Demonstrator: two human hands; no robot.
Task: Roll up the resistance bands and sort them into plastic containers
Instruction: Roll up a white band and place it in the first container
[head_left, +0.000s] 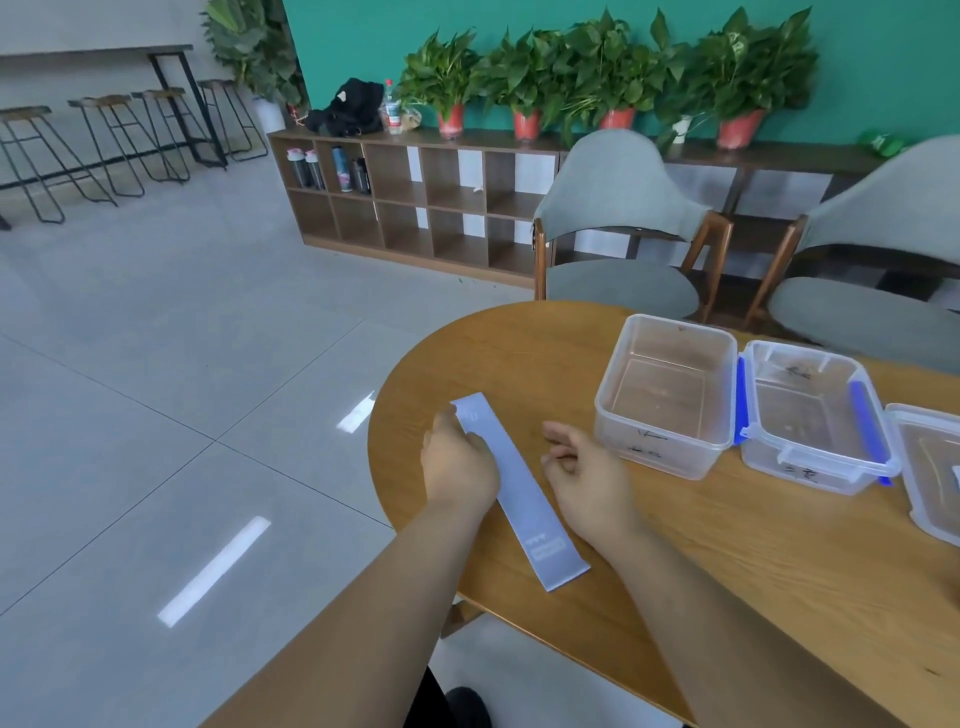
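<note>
A pale blue resistance band (524, 499) lies flat and unrolled on the wooden table (727, 571), running from far left to near right. My left hand (457, 462) rests on the band's far end, fingers touching its left edge. To the right of the band my right hand (582, 473) hovers just above the table with loosely curled fingers, holding nothing. Three clear plastic containers stand to the right: a lidless one (665, 395), one with blue clips (810, 421), and a third (930, 467) cut off by the frame edge.
The table's rounded edge (384, 467) falls off to grey floor on the left. Two grey chairs (623, 249) stand behind the table. A low wooden shelf (415, 208) with potted plants lines the green wall.
</note>
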